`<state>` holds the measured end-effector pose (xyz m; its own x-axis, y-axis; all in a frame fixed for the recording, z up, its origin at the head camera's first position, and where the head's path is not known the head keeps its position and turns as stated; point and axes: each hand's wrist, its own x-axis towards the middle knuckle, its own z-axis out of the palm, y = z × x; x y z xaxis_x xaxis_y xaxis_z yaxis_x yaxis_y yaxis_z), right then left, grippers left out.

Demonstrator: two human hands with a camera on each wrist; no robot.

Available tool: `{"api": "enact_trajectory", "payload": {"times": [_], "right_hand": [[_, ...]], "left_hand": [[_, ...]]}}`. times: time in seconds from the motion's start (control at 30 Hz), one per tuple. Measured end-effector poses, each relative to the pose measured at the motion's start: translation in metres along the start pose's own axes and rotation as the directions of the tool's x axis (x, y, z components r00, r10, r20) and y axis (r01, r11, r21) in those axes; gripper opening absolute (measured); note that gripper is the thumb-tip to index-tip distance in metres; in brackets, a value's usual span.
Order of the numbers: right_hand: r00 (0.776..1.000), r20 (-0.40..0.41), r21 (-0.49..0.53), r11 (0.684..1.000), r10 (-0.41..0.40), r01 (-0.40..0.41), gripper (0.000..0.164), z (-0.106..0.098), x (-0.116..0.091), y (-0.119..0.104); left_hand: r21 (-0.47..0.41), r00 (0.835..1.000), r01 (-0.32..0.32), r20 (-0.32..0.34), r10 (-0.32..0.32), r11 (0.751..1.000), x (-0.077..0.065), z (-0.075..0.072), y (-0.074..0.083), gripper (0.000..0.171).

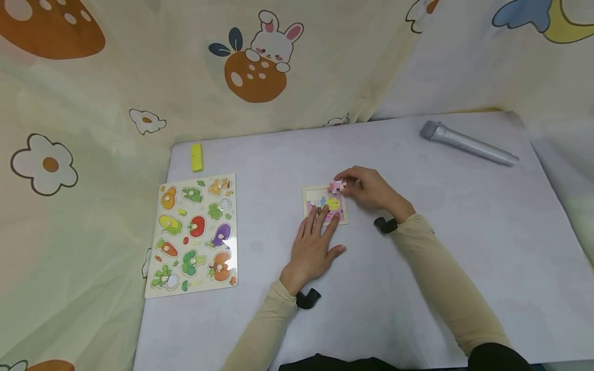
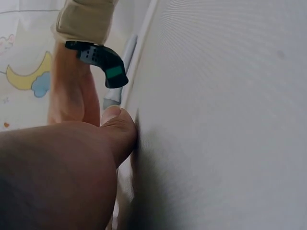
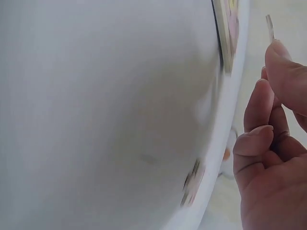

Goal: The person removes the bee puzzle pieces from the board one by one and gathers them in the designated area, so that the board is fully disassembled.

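A small square jigsaw puzzle (image 1: 304, 198) with a pale frame lies mid-table, its picture partly filled with pink and yellow pieces. My left hand (image 1: 312, 252) rests with spread fingers on its lower part, covering some of the picture. At the upper right corner of the frame, my right hand (image 1: 366, 189) pinches a pink jigsaw piece (image 1: 336, 186) between thumb and fingertips. The right wrist view shows that piece (image 3: 270, 28) edge-on, raised above the table. Another small, blurred piece (image 3: 193, 184) lies on the table there.
To the left lies a vegetable peg puzzle board (image 1: 185, 247), with a yellow block (image 1: 197, 157) behind it. A silver microphone-shaped object (image 1: 471, 144) lies at the back right. Patterned cloth (image 1: 153, 77) hangs behind the white table (image 1: 260, 170).
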<state>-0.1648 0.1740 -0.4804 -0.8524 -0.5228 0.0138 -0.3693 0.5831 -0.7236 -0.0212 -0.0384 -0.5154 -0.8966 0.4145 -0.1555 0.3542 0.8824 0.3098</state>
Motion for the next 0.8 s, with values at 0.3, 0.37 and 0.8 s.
{"api": "enact_trajectory", "payload": {"times": [0.3,0.37,0.8], "right_hand": [[0.988,-0.107,-0.002,0.994,0.111,-0.112,0.031,-0.035,-0.021,0.027],[0.983,-0.122,-0.004,0.991,0.136,-0.137,0.031,-0.044,-0.026,0.034],[0.959,-0.126,-0.023,0.965,0.255,-0.26,0.031,-0.079,-0.053,0.069]], "left_hand": [[0.019,1.0,-0.004,-0.011,0.005,1.0,-0.001,0.0,0.002,0.079],[0.016,1.0,-0.005,-0.014,0.005,1.0,-0.001,0.0,0.002,0.079],[-0.014,1.0,0.0,-0.004,0.0,1.0,-0.001,0.001,0.002,0.078]]}}
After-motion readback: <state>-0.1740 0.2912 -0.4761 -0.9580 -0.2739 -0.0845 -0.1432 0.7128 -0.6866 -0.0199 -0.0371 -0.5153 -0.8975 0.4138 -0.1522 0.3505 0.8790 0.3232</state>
